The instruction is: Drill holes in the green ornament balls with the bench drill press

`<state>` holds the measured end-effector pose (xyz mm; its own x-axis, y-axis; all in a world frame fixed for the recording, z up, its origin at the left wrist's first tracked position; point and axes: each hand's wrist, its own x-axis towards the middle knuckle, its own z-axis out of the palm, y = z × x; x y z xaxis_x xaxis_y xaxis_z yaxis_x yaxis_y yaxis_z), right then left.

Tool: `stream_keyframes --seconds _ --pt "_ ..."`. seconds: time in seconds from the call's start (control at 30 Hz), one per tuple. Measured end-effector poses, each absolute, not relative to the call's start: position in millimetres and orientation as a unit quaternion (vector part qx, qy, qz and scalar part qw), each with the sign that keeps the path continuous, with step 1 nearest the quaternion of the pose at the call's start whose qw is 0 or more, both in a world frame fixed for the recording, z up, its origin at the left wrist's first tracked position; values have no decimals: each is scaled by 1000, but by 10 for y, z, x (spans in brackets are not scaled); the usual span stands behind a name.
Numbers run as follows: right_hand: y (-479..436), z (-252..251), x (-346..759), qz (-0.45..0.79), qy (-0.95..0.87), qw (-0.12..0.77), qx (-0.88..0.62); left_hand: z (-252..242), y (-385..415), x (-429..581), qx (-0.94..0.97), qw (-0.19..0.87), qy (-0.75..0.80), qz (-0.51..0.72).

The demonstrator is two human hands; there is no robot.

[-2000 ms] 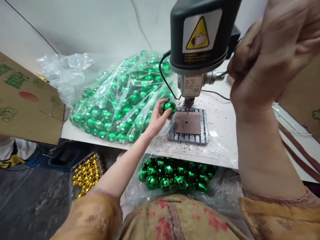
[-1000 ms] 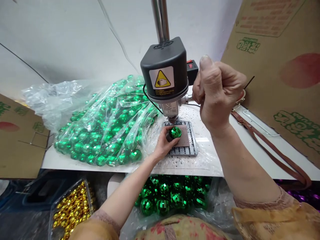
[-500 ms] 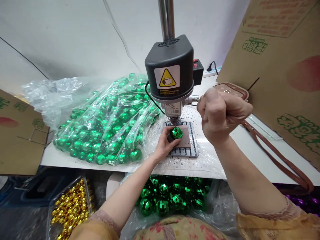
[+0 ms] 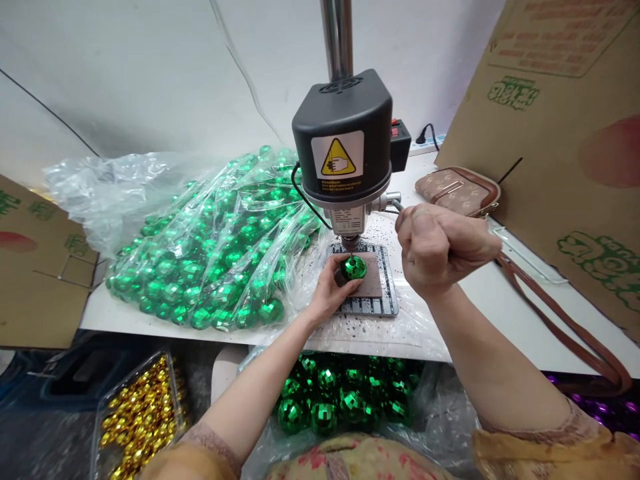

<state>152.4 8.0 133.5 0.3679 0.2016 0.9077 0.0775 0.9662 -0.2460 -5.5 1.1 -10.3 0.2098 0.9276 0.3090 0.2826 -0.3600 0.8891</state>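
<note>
My left hand (image 4: pixel 329 289) pinches a shiny green faceted ball (image 4: pixel 356 268) between thumb and fingers. The ball sits on a brownish pad (image 4: pixel 373 285) over the slotted metal base (image 4: pixel 390 308) of a small black bench drill press (image 4: pixel 342 150). The chuck (image 4: pixel 351 243) is straight above the ball, and the bit's tip meets the ball's top; how deep it goes I cannot tell. My right hand (image 4: pixel 444 248) is closed in a fist around the feed lever (image 4: pixel 397 205), whose grip end is hidden inside the fingers.
A clear bag of green balls (image 4: pixel 210 260) covers the table's left. More green balls (image 4: pixel 350 393) lie in plastic below the edge, beside a box of gold balls (image 4: pixel 143 417). A patterned purse (image 4: pixel 457 190) and cardboard (image 4: pixel 560 160) stand right. Dark shavings dot the table.
My right fist has dropped slightly with the lever, uncovering more of the purse. My left hand stays on the ball, and the view has shifted a little.
</note>
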Motion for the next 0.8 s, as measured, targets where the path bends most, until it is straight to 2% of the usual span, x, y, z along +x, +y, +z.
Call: stream_keyframes --seconds 0.63,0.8 --pt "133 1127 1578 -12 -603 797 -43 -95 -2 -47 683 378 419 464" --pt "39 1414 1524 51 -556 808 -186 -87 -9 -17 673 372 427 476"
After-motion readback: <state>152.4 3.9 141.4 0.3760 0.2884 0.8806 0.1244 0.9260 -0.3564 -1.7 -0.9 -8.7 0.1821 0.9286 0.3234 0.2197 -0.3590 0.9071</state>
